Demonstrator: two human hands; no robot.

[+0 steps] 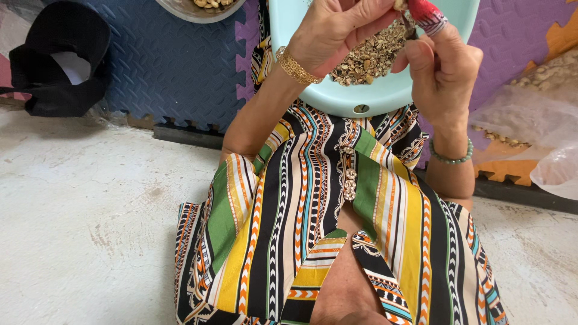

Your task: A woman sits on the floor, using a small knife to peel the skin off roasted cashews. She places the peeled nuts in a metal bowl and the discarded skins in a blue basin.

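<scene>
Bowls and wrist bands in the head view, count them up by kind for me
Bowls: 2, the pale blue bowl under both hands, and a clear bowl at the top edge
Bracelets: 2, gold bracelet, green bead bracelet
Total: 4

head-worn view, steep downward, close up

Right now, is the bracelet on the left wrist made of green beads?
No, the left wrist wears a gold bracelet; the green bead bracelet is on the right wrist.
</scene>
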